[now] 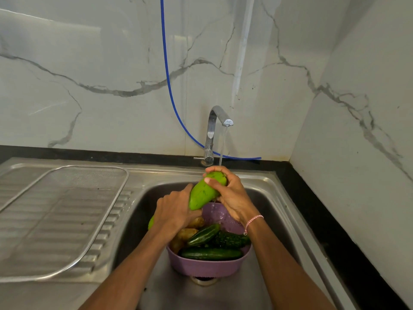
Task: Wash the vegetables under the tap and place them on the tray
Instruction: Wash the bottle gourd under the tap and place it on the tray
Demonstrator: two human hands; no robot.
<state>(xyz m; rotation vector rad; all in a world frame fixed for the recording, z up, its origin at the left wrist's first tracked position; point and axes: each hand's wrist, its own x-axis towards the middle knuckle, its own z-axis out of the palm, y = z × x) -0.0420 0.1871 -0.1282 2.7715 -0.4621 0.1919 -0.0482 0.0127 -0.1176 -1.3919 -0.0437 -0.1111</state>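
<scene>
I hold a long light-green gourd (202, 193) tilted over the sink (268, 193), its upper end under the water running from the chrome tap (218, 121). My right hand (230, 193) grips the upper end. My left hand (174, 213) grips the lower part, and the gourd's bottom tip shows left of that hand. Below them a purple colander (207, 266) stands in the sink basin with dark cucumbers (211, 253), a bitter gourd (232, 240) and potatoes (187, 233). A wire mesh tray (93, 249) lies on the drainboard at the left.
A blue hose (166, 63) hangs down the marble wall and runs behind the tap. A black counter strip (324, 220) borders the sink on the right. The tap's lever (197, 158) points left. The drain (203, 280) sits just beneath the colander.
</scene>
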